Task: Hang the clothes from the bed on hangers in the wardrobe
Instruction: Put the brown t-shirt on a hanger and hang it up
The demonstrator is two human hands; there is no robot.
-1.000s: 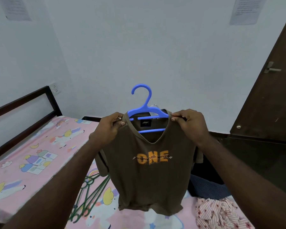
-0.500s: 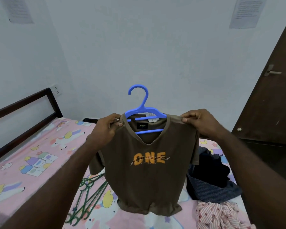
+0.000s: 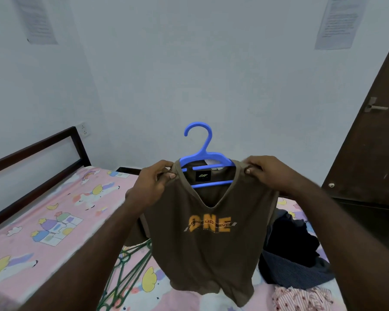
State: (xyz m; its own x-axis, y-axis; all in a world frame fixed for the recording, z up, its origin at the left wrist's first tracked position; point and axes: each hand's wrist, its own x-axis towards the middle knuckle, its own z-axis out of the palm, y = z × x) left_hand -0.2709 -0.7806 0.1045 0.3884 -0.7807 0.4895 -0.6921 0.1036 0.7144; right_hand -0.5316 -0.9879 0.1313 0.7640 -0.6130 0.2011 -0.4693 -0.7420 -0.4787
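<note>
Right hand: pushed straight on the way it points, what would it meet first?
Likely the blue hanger inside the brown T-shirt the right hand pinches; beyond, the white wall, depth unclear.

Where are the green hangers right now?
Head view, lower centre-left: the green hangers lie on the pink unicorn bedsheet, just left of the hanging brown T-shirt, partly hidden by it.

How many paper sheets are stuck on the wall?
2: the left sheet at top left, the right sheet at top right near the door. Others may lie out of frame.
</note>
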